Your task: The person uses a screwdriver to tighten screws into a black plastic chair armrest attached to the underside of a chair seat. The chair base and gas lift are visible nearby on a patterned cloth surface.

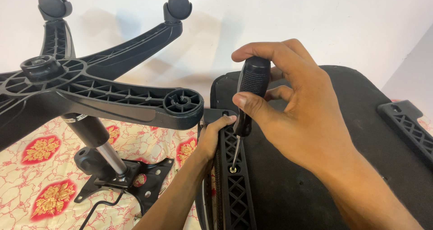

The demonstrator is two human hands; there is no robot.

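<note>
My right hand [293,108] grips the black handle of a screwdriver [249,92], held upright. Its metal tip sits in a screw [232,169] on a black ribbed armrest bracket [234,185]. That bracket lies along the left edge of an upturned black chair seat [324,167]. My left hand [212,137] comes up from below and clasps the bracket's top end, fingertips next to the screwdriver shaft.
An upturned black star-shaped chair base [90,88] with two castors [178,6] fitted reaches in from the left, one empty castor socket [182,101] close to my hands. Its gas cylinder [97,142] meets a black metal plate [135,178] on a floral cloth [40,176]. Another armrest bracket [406,121] lies right.
</note>
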